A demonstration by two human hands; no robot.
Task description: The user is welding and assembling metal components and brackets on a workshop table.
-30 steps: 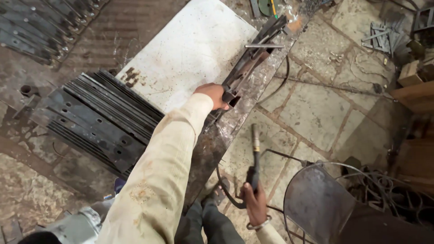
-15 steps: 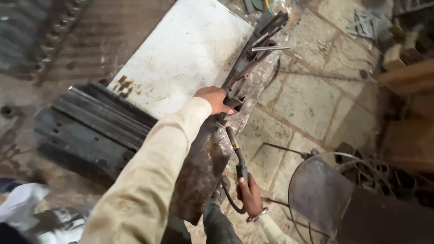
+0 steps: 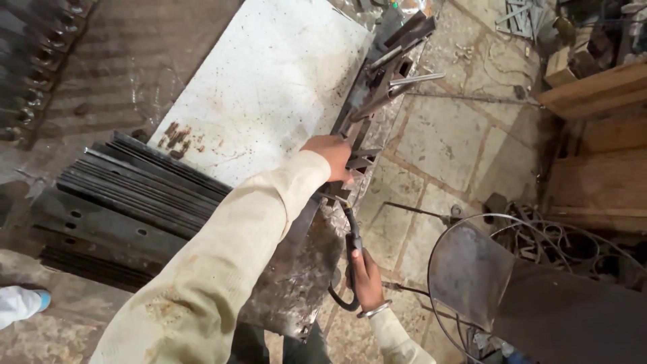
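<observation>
Stone-floor workshop, rusty surface (image 3: 296,296): left hand (image 3: 331,156) fingers pin steel bar (image 3: 364,111); right hand (image 3: 366,280) fingers wrap welding torch (image 3: 352,236) just below; hold tip steady.

The right hand (image 3: 364,280) has swung the welding torch (image 3: 350,226) up until its tip nears the left hand (image 3: 331,156).

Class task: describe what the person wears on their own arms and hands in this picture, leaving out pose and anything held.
Both arms wear long, loose, cream-coloured sleeves; the left sleeve is stained with brownish, rust-like marks. The left hand and right hand are bare, without gloves. A thin silver-coloured bangle circles the right wrist.
</observation>
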